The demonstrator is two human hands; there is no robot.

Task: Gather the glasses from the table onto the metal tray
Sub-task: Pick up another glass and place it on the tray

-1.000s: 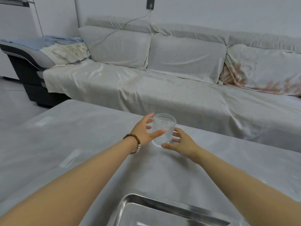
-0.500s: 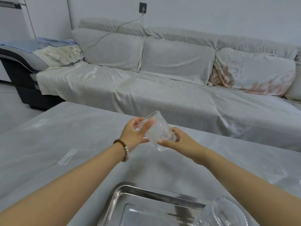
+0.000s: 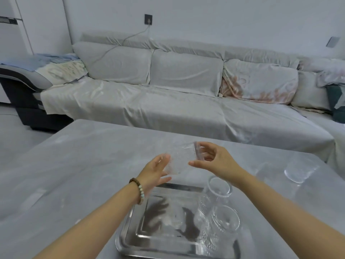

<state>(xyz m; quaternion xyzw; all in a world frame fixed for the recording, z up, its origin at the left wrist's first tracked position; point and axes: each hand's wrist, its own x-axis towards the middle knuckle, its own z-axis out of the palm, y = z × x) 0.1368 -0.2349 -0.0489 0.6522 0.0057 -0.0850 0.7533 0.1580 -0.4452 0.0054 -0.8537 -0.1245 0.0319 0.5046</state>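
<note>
A clear textured glass (image 3: 179, 158) lies on its side in the air above the table, held between both hands. My left hand (image 3: 155, 171) presses its palm against the glass's base. My right hand (image 3: 214, 161) grips the rim end with thumb and fingers. Just below and nearer me lies the metal tray (image 3: 130, 238), with two clear glasses (image 3: 220, 189) (image 3: 225, 221) standing upright along its right side. Another clear glass (image 3: 300, 170) stands on the table at the far right.
The grey table (image 3: 74, 165) carries the tray near its front edge. A long grey sofa (image 3: 168, 109) with cushions runs behind the table. A dark armrest (image 3: 20, 85) sits at the left.
The glass has left the table, tipped over onto its side and come toward me above the tray. The view has dropped, showing the tray and its two glasses.
</note>
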